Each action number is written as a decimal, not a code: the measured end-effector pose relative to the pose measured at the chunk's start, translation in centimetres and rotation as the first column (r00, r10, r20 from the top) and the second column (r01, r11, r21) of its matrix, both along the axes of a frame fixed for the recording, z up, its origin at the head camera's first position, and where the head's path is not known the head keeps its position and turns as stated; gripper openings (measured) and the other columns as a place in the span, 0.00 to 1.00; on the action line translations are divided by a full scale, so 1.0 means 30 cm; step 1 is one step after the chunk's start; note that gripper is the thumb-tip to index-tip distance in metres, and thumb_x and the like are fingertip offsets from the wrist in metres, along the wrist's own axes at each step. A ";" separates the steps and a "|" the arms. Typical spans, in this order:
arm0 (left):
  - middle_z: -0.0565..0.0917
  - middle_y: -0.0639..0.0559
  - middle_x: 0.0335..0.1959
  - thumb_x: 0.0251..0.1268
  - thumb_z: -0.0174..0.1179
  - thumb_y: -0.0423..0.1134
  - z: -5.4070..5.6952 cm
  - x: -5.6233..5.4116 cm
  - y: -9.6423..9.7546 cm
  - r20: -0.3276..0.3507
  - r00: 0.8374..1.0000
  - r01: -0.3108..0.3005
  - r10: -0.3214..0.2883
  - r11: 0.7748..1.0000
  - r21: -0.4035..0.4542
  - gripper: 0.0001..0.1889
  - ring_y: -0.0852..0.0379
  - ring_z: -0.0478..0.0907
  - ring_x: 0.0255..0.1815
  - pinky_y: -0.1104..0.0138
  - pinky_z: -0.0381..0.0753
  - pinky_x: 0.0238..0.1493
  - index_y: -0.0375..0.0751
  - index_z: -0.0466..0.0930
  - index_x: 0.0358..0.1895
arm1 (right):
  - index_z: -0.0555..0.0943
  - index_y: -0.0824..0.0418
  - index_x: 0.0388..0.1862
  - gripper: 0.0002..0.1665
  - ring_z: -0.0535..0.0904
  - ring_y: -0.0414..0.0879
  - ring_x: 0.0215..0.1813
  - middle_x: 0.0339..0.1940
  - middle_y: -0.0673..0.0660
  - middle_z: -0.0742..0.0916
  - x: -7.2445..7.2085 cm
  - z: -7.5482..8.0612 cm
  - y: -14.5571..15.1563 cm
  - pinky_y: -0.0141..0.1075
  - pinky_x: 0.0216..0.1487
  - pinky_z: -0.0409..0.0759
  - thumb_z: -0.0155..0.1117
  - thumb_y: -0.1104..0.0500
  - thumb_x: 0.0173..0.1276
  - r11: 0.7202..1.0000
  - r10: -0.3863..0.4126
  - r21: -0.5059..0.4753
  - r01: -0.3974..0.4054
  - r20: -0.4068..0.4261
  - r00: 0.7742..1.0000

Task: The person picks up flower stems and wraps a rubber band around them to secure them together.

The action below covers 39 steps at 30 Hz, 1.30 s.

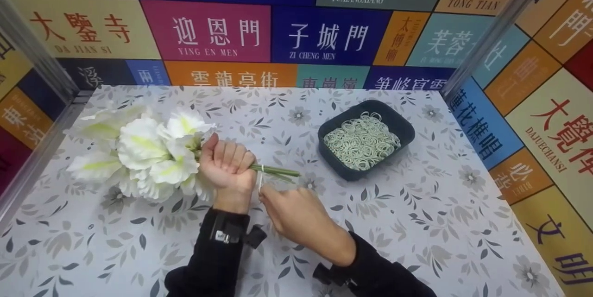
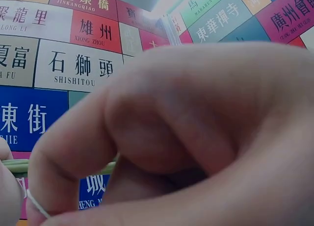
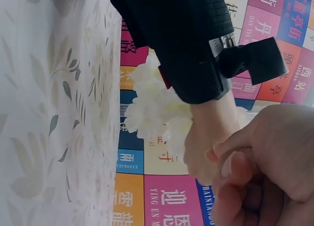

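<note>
A bunch of white artificial flowers (image 1: 143,144) with yellow-green centres lies sideways, blooms pointing left. My left hand (image 1: 227,162) has its fingers curled round the green stems (image 1: 280,172) just below the blooms. A pale rubber band (image 1: 261,179) loops over the stems right beside that hand and stretches toward me. Its near end is pinched between the thumb and forefinger of my right hand (image 1: 301,213). In the left wrist view the right hand fills the foreground, with the band (image 2: 38,204) taut at its fingertips. The right wrist view shows the blooms (image 3: 147,103) behind the left forearm.
A dark rectangular tub (image 1: 331,160) full of pale rubber bands (image 1: 361,142) stands right of the stems. The table has a leaf-patterned cover (image 1: 440,223). Colourful lettered panels (image 1: 208,33) rise behind and beside it, with metal posts at the corners.
</note>
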<state>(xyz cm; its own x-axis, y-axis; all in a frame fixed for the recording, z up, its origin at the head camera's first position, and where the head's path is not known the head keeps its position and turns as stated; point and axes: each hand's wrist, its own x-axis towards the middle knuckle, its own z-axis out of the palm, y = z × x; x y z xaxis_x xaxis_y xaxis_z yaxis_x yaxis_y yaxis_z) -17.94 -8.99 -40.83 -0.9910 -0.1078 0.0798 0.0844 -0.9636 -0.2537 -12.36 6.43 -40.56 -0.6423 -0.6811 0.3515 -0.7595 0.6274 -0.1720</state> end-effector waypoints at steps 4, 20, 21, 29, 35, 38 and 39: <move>0.55 0.57 0.04 0.75 0.38 0.41 -0.006 -0.003 -0.003 -0.004 1.000 -0.013 0.013 1.000 -0.015 0.28 0.64 0.43 0.09 0.72 0.41 0.11 0.46 0.55 0.08 | 0.78 0.56 0.44 0.05 0.65 0.39 0.15 0.15 0.44 0.70 0.009 0.012 0.010 0.29 0.15 0.62 0.54 0.59 0.78 1.000 0.016 -0.003 -0.016 -0.078 0.997; 0.51 0.59 0.06 0.76 0.34 0.42 -0.004 -0.003 -0.002 -0.098 0.995 -0.009 0.008 1.000 -0.015 0.27 0.64 0.42 0.09 0.73 0.41 0.11 0.49 0.49 0.11 | 0.83 0.57 0.36 0.04 0.65 0.37 0.15 0.14 0.44 0.75 0.009 0.070 0.063 0.28 0.16 0.65 0.61 0.61 0.72 0.987 0.045 -0.149 -0.062 -0.118 0.992; 0.50 0.59 0.07 0.76 0.33 0.42 -0.004 -0.003 -0.001 -0.110 0.994 -0.006 0.004 1.000 -0.017 0.27 0.64 0.42 0.09 0.73 0.41 0.11 0.49 0.48 0.11 | 0.83 0.56 0.36 0.04 0.66 0.37 0.15 0.15 0.45 0.76 0.007 0.073 0.067 0.29 0.16 0.66 0.62 0.61 0.71 0.986 0.042 -0.155 -0.061 -0.122 0.992; 0.49 0.60 0.07 0.75 0.34 0.42 0.003 0.006 0.004 -0.172 0.985 0.026 -0.028 1.000 -0.011 0.26 0.64 0.43 0.09 0.72 0.43 0.11 0.51 0.47 0.12 | 0.84 0.56 0.38 0.03 0.68 0.36 0.16 0.18 0.45 0.80 -0.005 0.097 0.095 0.28 0.17 0.66 0.63 0.60 0.71 0.975 0.031 -0.216 -0.048 -0.081 0.996; 0.49 0.60 0.07 0.75 0.34 0.42 0.010 0.010 0.008 -0.169 0.985 0.031 -0.031 1.000 -0.004 0.26 0.64 0.43 0.09 0.72 0.43 0.11 0.51 0.47 0.12 | 0.85 0.57 0.38 0.03 0.65 0.33 0.15 0.16 0.44 0.79 -0.014 0.115 0.120 0.27 0.15 0.63 0.64 0.61 0.70 0.967 0.018 -0.254 -0.033 -0.063 0.998; 0.50 0.59 0.07 0.75 0.36 0.42 0.013 0.012 0.014 -0.136 0.990 0.024 -0.026 1.000 -0.010 0.26 0.63 0.43 0.09 0.72 0.43 0.11 0.50 0.48 0.11 | 0.85 0.58 0.38 0.03 0.63 0.31 0.14 0.15 0.43 0.78 -0.020 0.121 0.128 0.26 0.14 0.62 0.64 0.61 0.71 0.961 0.016 -0.274 -0.028 -0.043 0.999; 0.51 0.59 0.06 0.75 0.36 0.42 0.013 0.012 0.017 -0.131 0.991 0.022 -0.024 1.000 -0.014 0.26 0.63 0.43 0.09 0.72 0.43 0.11 0.50 0.48 0.11 | 0.85 0.58 0.38 0.03 0.63 0.31 0.14 0.15 0.43 0.78 -0.022 0.122 0.130 0.25 0.14 0.61 0.64 0.61 0.71 0.959 0.017 -0.281 -0.027 -0.035 0.999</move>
